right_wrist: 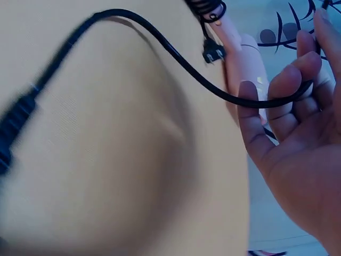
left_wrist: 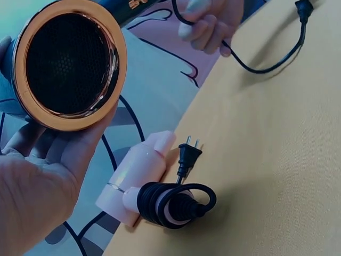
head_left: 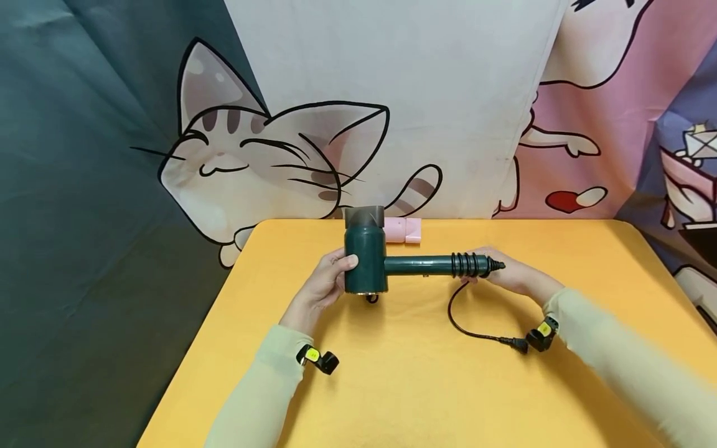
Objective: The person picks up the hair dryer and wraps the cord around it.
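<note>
A dark green hair dryer (head_left: 366, 258) is held over the table with its handle pointing right. My left hand (head_left: 325, 280) grips its barrel from the left, thumb on the near side. A smoky translucent nozzle (head_left: 364, 216) tops the barrel. In the left wrist view, the round mesh grille (left_wrist: 66, 64) has a copper-coloured rim. Black cord (head_left: 469, 265) is coiled several times around the handle's end. Behind that end, my right hand (head_left: 510, 272) holds the cord's loose part, which crosses its curled fingers in the right wrist view. From there the cord hangs to a black plug (head_left: 516, 343).
A pink hair dryer (head_left: 402, 230) lies near the yellow table's (head_left: 426, 386) far edge, partly behind the green one. Its black cord (left_wrist: 160, 202) is wound on its handle, with a two-pin plug (left_wrist: 189, 157) sticking out. A cartoon-printed cloth (head_left: 437, 93) hangs behind the table.
</note>
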Tool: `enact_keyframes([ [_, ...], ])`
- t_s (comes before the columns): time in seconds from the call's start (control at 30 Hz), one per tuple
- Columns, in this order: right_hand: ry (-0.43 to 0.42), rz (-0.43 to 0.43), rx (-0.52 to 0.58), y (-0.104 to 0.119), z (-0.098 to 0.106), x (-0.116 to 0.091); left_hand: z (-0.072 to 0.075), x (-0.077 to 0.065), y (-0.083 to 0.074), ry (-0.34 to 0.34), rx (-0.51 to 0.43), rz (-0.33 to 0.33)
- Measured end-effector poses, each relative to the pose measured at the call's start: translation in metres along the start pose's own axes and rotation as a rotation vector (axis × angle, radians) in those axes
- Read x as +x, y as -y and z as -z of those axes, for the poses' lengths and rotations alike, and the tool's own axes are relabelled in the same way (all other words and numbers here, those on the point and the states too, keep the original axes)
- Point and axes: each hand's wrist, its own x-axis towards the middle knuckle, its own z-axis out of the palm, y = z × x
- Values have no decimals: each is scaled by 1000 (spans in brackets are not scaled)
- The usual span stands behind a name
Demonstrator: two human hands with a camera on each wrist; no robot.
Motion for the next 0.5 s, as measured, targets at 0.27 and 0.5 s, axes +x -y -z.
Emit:
enact_keyframes([
  [0.27, 96, -175, -205, 30, 22, 17, 0, 1, 0, 39, 30, 24],
  [0.5, 195, -138, -394, 65, 28, 38, -4, 1, -3, 35, 148, 56],
])
